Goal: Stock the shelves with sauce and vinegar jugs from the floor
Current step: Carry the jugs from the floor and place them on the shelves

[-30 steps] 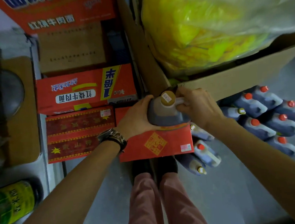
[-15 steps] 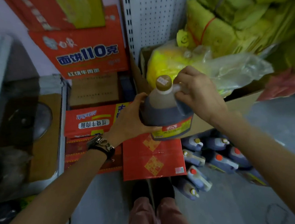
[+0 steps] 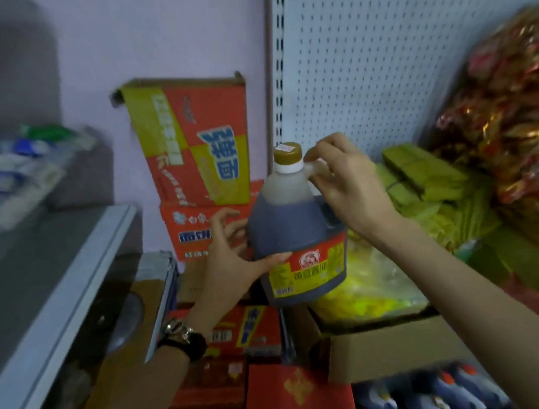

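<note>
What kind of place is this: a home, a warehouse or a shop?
Probably a small grocery shop, perhaps its stock corner. A white perforated shelf panel stands behind, printed cartons are stacked against the wall, and many capped jugs sit low at the right, like the labelled sauce jug.

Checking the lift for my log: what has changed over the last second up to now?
The soy sauce jug was lifted from down near the floor up in front of the pegboard panel. Unchanged: the right hand grips its handle, the left hand holds its side; the other jugs remain on the floor.
</note>
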